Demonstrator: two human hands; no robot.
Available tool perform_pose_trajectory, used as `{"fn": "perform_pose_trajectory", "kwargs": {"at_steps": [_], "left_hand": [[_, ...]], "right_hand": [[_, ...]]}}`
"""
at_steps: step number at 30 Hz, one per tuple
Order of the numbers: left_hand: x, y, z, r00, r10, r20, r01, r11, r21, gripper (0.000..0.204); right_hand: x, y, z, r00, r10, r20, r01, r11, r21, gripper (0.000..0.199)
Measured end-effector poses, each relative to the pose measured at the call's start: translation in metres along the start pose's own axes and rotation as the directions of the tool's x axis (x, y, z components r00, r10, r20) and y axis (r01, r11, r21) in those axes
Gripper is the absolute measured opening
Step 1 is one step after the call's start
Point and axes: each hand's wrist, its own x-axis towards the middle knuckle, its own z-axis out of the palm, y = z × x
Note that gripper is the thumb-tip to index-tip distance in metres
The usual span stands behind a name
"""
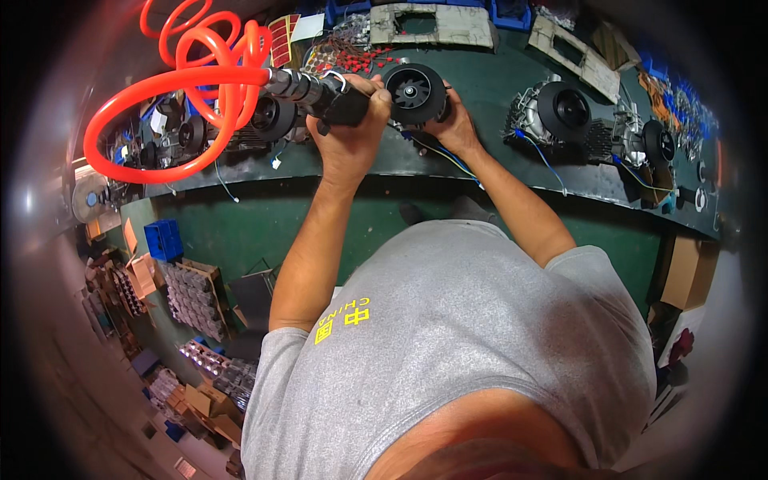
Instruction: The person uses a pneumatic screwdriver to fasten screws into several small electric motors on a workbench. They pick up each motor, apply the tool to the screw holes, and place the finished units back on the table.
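Observation:
My left hand (354, 132) is closed round the black body of an air tool (340, 106). A metal coupling joins the tool to a red coiled hose (172, 78), which loops away to the left. My right hand (454, 126) grips the side of a motor with a round black fan wheel (411, 93) facing up. The air tool is just left of the wheel; its working tip is hidden by my left hand. Thin coloured wires (456, 162) hang from the motor over the table's near edge.
More motors with black fan wheels stand on the dark green table, some at the right (564, 110) and others at the left (272, 118). Small red parts (370, 62) lie behind my hands. Worn pale cut-out plates (432, 26) are at the back. A blue crate (163, 239) is at lower left.

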Motion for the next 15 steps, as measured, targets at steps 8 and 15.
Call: {"fn": "perform_pose_trajectory", "kwargs": {"at_steps": [8, 15], "left_hand": [[0.001, 0.001, 0.003, 1.000, 0.010, 0.009, -0.011, 1.000, 0.024, 0.010], [0.001, 0.000, 0.001, 0.999, 0.031, 0.029, -0.033, 0.998, 0.061, 0.011]], "right_hand": [[0.003, 0.012, -0.003, 1.000, 0.019, 0.000, -0.019, 0.992, -0.123, 0.114], [0.000, -0.003, -0.005, 1.000, 0.009, 0.001, -0.009, 0.996, -0.092, 0.109]]}}
